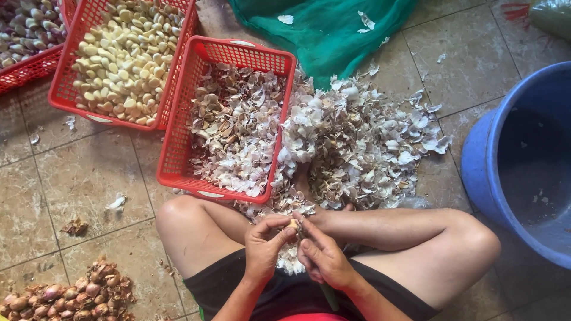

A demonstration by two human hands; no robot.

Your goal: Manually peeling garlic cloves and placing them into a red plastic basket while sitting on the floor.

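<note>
I sit cross-legged on a tiled floor. My left hand (266, 246) pinches a small garlic clove (292, 224) between thumb and fingers above my lap. My right hand (321, 255) is closed around a small knife with a green handle (329, 296); its blade end is at the clove. Both hands meet just below a heap of white garlic skins (363, 142) that spills over my feet.
A red basket of garlic skins (184, 148) stands in front of me. Behind it, a red basket of peeled cloves (65, 89) and another of unpeeled bulbs (24, 71). Shallots (65, 294) lie at lower left. A blue tub (482, 172) stands right, green netting (321, 35) at top.
</note>
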